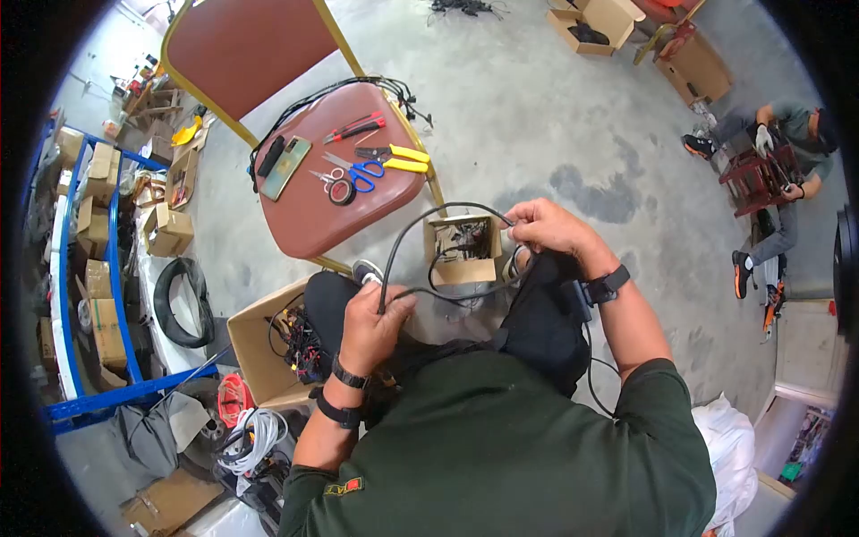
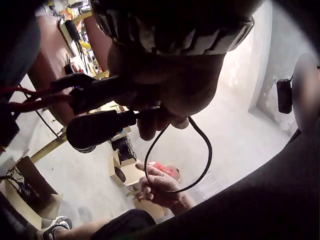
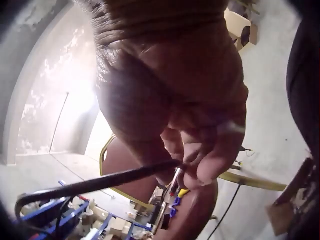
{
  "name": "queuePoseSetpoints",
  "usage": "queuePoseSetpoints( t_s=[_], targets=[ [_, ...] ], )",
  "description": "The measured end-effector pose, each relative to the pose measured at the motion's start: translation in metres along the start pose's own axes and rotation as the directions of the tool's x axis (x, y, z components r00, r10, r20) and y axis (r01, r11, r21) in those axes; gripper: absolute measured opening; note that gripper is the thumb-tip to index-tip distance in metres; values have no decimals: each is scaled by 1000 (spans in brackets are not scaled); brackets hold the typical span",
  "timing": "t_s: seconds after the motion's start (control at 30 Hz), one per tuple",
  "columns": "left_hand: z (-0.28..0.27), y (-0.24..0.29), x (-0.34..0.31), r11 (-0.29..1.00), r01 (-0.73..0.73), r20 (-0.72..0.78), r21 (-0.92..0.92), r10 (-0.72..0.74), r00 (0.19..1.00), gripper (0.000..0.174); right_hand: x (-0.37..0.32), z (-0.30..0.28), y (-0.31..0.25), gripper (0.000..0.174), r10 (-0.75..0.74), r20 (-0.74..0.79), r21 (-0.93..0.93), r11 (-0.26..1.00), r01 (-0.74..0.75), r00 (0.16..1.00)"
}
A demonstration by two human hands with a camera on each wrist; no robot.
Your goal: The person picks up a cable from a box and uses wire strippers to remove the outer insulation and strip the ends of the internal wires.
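A black cable [image 1: 391, 259] bends in a loop between both hands over the person's lap. The left hand [image 1: 371, 327] pinches it at the lower left of the loop, thumb against fingers. Higher up and to the right, the right hand [image 1: 557, 225] grips the cable between thumb and fingertips, near the knee. In the left wrist view the loop of cable [image 2: 210, 150] runs down to the right hand [image 2: 162, 189]. The right wrist view has the cable [image 3: 100, 184] leaving the curled fingertips toward the left; the part inside the fingers is hidden.
A chair [image 1: 304, 219] ahead holds scissors [image 1: 362, 174], wire strippers [image 1: 403, 159], black tape [image 1: 340, 191] and a phone [image 1: 286, 168]. Between the feet stands a small carton [image 1: 470, 270]; a larger carton [image 1: 249, 345] of wires is at left. Another person [image 1: 796, 125] sits far right.
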State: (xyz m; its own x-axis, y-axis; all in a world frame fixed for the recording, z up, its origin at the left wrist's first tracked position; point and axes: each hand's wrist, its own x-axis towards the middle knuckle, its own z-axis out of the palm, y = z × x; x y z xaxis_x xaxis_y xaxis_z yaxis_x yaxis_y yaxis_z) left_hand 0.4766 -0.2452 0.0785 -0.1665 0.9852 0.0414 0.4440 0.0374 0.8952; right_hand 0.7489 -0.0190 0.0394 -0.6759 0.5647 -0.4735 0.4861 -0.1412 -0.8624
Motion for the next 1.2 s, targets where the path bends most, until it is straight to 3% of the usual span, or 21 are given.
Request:
queuePoseSetpoints(
  t_s=[0.07, 0.13, 0.17, 0.2, 0.27, 0.3, 0.37, 0.47, 0.57, 0.63, 0.83, 1.0, 1.1, 1.2],
  targets=[
    [0, -8, 2, 997, 58, 35, -50, -56, 998, 16, 3, -3, 9, 25, -28, -65, -85, 996, 22, 998],
    [1, 1, 8, 961, 252, 173, -115, -230, 958, 17, 1, -9, 4, 25, -69, -188, -8, 998, 69, 980],
    [3, 4, 12, 927, 350, 241, -138, -311, 919, 18, 4, -15, 3, 26, -99, -231, -98, 992, 78, 968],
    [4, -1, 16, 906, 377, 315, -194, -307, 898, 19, 12, -20, 14, 25, -167, -309, -120, 984, 136, 936],
    [13, -15, 20, 829, 440, 450, -345, -266, 853, 24, 23, -33, 19, 24, -94, -349, -104, 993, 61, 932],
    [15, -17, 26, 833, 470, 519, -293, -274, 809, 28, 31, -39, 26, 24, -95, -345, -107, 992, 62, 934],
    [27, -34, 28, 688, 540, 588, -486, -200, 784, 32, 42, -49, 40, 24, -96, -347, -116, 991, 59, 933],
    [37, -46, 33, 521, 689, 656, -504, -288, 698, 32, 53, -46, 70, 25, -64, -399, -66, 997, 42, 914],
    [43, -45, 28, 428, 704, 652, -567, -289, 701, 29, 66, -46, 95, 26, -124, -380, -12, 992, 129, 917],
    [45, -62, 21, 394, 694, 640, -602, -282, 715, 25, 60, -43, 85, 26, -116, -397, -67, 993, 97, 910],
    [43, -67, 9, 433, 726, 678, -534, -294, 674, 34, 70, -46, 97, 22, -186, -413, -135, 981, 142, 892],
    [52, -62, 6, 510, 740, 678, -438, -353, 645, 40, 67, -43, 88, 26, -185, -450, -294, 954, 50, 874],
    [56, -66, 6, 591, 697, 678, -405, -317, 663, 37, 67, -43, 89, 28, -191, -458, -286, 956, 60, 868],
    [58, -57, 4, 621, 720, 664, -309, -401, 631, 31, 65, -43, 82, 28, -182, -457, -269, 961, 60, 870]
  ],
)
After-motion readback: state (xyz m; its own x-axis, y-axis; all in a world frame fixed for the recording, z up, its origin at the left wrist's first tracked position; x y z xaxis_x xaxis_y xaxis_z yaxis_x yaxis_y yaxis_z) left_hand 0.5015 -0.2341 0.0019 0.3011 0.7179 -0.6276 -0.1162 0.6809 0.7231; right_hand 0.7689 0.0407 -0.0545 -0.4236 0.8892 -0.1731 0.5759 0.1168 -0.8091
